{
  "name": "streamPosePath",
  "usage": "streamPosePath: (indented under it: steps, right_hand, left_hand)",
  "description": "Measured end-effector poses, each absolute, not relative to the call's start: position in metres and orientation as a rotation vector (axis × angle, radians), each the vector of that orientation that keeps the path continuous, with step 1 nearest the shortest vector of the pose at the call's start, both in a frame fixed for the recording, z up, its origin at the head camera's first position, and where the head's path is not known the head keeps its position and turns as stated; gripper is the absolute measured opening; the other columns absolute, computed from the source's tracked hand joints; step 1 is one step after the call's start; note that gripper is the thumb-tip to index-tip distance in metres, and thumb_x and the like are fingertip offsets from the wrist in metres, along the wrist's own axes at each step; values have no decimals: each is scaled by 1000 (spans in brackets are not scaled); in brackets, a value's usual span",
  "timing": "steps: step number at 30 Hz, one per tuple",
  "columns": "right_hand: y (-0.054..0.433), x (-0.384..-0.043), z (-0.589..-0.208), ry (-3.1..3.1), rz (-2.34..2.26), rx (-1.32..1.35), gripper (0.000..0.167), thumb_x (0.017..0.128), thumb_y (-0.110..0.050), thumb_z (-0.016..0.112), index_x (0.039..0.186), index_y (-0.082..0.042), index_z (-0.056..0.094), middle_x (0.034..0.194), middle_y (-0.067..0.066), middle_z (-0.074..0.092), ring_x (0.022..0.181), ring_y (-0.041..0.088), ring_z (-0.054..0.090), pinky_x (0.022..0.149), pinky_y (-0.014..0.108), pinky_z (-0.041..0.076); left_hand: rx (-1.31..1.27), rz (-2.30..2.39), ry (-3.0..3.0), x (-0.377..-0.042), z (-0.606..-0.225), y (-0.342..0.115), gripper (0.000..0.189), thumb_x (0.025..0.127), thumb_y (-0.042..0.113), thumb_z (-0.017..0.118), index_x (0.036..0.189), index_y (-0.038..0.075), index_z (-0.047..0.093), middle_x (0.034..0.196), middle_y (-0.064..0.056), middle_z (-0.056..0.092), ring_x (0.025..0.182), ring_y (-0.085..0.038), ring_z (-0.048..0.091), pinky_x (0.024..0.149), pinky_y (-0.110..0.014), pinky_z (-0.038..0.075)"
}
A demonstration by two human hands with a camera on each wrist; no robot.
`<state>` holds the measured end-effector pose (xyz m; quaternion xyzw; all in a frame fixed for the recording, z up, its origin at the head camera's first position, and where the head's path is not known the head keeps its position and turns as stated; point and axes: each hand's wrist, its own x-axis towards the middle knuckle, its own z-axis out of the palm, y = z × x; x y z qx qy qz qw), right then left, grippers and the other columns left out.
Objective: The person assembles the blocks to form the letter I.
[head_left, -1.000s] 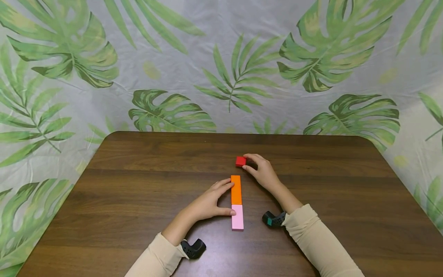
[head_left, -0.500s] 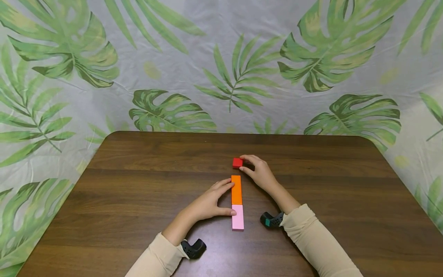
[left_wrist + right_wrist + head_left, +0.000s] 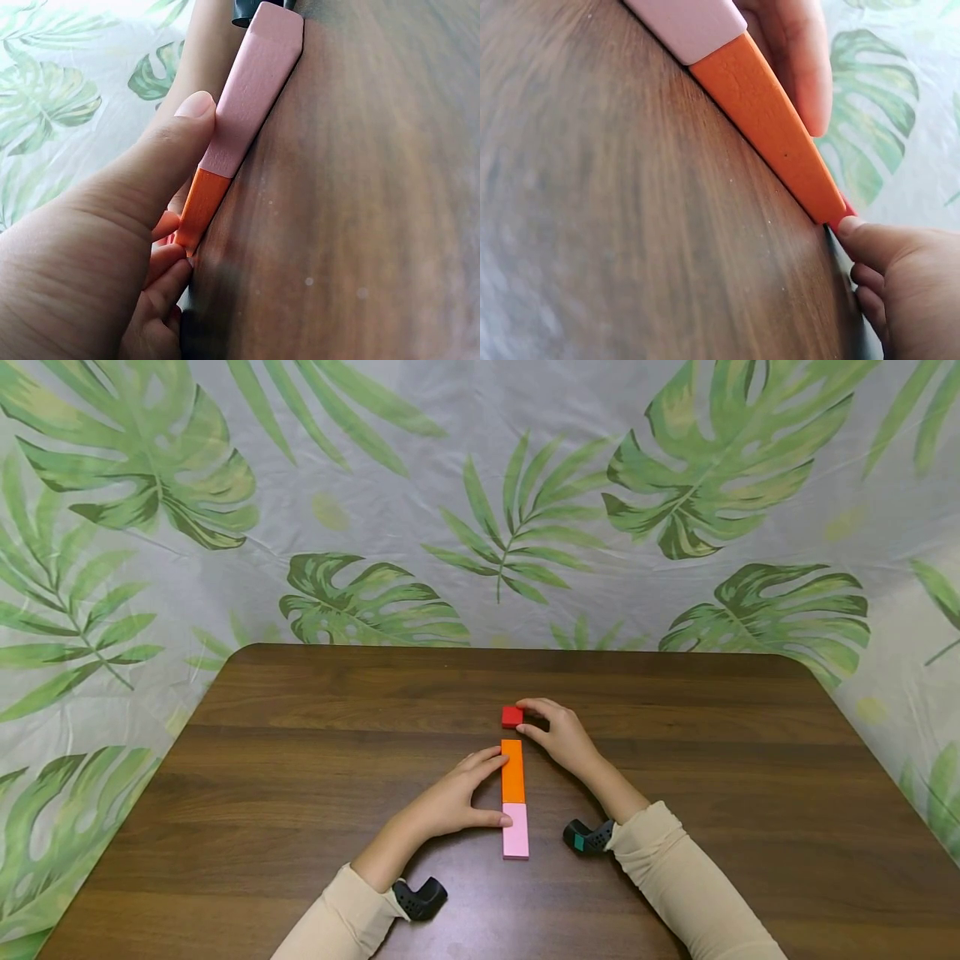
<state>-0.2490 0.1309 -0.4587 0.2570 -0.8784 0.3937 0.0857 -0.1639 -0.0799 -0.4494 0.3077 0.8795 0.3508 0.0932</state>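
An orange block (image 3: pixel 512 781) and a pink block (image 3: pixel 515 839) lie end to end in a line on the wooden table, the orange one farther away. My left hand (image 3: pixel 448 799) touches them from the left, its thumb at the pink block and its fairly straight fingertips at the orange one. Beyond the orange block's far end, my right hand (image 3: pixel 564 740) pinches a small red block (image 3: pixel 512 717) between thumb and fingers. A narrow gap parts red from orange in the head view. In the right wrist view the red block (image 3: pixel 847 208) is mostly hidden.
The brown wooden table (image 3: pixel 315 710) reaches back to a hanging cloth (image 3: pixel 487 510) printed with green leaves. Black devices sit at both wrists, one by the left cuff (image 3: pixel 420 899) and one by the right cuff (image 3: pixel 588 837).
My right hand has brought the red block left and slightly nearer, so it now stands almost in line with the orange block. My left hand and the other two blocks stay in place.
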Motion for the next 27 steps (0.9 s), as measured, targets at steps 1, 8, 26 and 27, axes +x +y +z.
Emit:
streamPosePath:
  steps: [1,8,26,27]
  right_hand:
    - [131,-249,-459,-2622,1171,765,35,80,-14,67,114,-4,60,111,9,59,98,20,57,85,36,44]
    - [129,-250,-460,-2651,1163,762,35,81,-16,67,114,-5,60,112,8,59,102,21,55,87,37,43]
    - [130,-249,-459,-2695,1164,771,36,82,-16,67,115,-6,60,115,8,58,108,22,51,92,38,39]
    - [129,-249,-459,-2697,1163,770,36,82,-16,67,115,-6,60,115,8,58,108,21,51,92,38,39]
  left_hand:
    - [913,1041,2611,-164,-449,-80,83,73,44,71,139,9,35,145,-4,24,132,-20,20,103,-39,22]
    - [916,1042,2612,-164,-450,-80,83,73,45,71,139,9,35,145,-3,24,132,-19,20,104,-39,22]
    - [912,1055,2605,-164,-449,-81,83,73,45,71,139,10,35,145,-4,24,132,-22,19,103,-41,21]
    - [913,1055,2605,-164,-449,-81,83,73,45,70,139,10,34,145,-4,24,132,-22,19,103,-41,21]
